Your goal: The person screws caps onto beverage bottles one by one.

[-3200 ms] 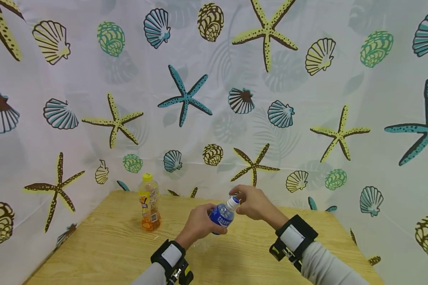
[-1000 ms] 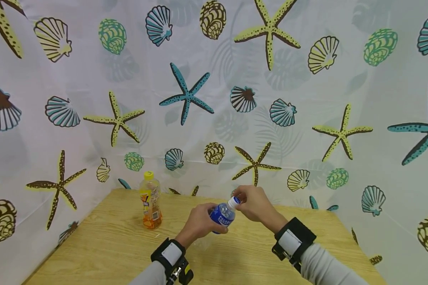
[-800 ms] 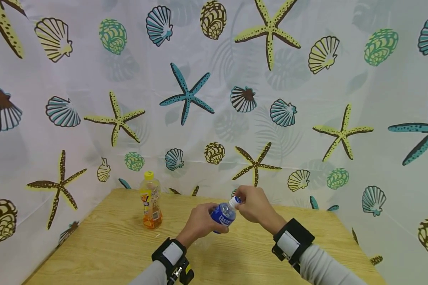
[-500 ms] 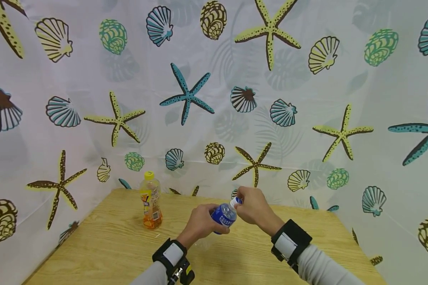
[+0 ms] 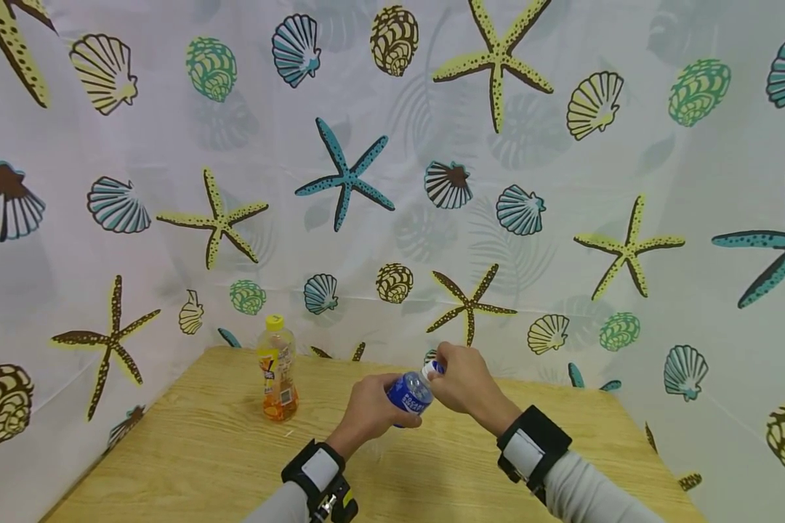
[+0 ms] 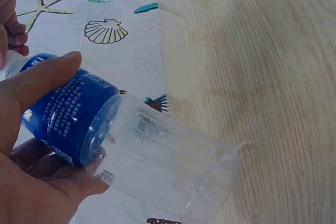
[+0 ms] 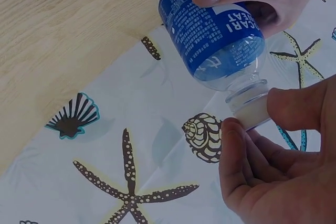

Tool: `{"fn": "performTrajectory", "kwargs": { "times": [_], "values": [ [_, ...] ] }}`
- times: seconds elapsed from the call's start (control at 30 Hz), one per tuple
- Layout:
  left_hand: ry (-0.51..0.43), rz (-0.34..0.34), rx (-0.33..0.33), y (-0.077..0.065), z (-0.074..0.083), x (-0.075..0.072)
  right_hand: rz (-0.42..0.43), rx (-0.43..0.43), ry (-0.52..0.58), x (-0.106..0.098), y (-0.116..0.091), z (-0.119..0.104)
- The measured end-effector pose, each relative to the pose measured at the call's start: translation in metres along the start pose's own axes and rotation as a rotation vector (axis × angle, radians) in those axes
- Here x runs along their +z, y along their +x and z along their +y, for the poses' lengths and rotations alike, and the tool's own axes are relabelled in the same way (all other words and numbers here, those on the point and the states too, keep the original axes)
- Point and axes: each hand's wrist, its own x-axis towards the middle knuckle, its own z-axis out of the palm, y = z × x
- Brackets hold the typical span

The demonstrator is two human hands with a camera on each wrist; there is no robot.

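Observation:
My left hand (image 5: 368, 409) grips a clear plastic bottle (image 5: 411, 393) round its blue label, thumb on one side and fingers on the other. The bottle is tilted, its neck pointing up and right toward my right hand (image 5: 463, 378). Between the thumb and fingers of that hand is the white bottle cap (image 7: 252, 113), pinched at the neck in the right wrist view. The cap's top shows blue in the head view. In the left wrist view the clear lower part of the bottle (image 6: 163, 156) looks empty and reaches out over the wood.
A second bottle (image 5: 279, 378) with a yellow cap and some orange liquid stands upright on the wooden table (image 5: 190, 450), left of my hands. Behind and beside the table hangs a white curtain (image 5: 366, 240) printed with starfish and shells.
My right hand has come in from beside the cap to pinch it, and its wrist has turned and shifted slightly left. My left hand has kept its hold on the bottle.

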Motion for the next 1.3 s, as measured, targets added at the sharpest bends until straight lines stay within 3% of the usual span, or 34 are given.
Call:
{"fn": "performTrajectory", "kwargs": {
  "times": [0.17,0.43,0.63,0.9,1.07,1.3],
  "values": [
    [0.004,0.025,0.014,0.001,-0.001,0.001,0.010,-0.027,0.032,-0.002,0.001,0.004],
    [0.016,0.002,0.012,0.002,0.001,-0.002,0.028,-0.038,0.075,-0.003,0.001,0.005],
    [0.086,0.000,0.012,0.006,-0.002,-0.009,0.014,-0.051,0.062,-0.005,0.001,0.003],
    [0.111,0.141,-0.017,0.023,-0.004,-0.034,-0.037,-0.016,-0.059,-0.011,-0.003,0.013],
    [0.112,0.250,-0.037,0.033,-0.006,-0.051,-0.091,0.011,-0.079,-0.008,-0.010,0.031],
    [0.138,0.378,-0.084,0.040,-0.030,-0.065,-0.041,0.058,-0.094,0.005,-0.014,0.057]
  ]
}}
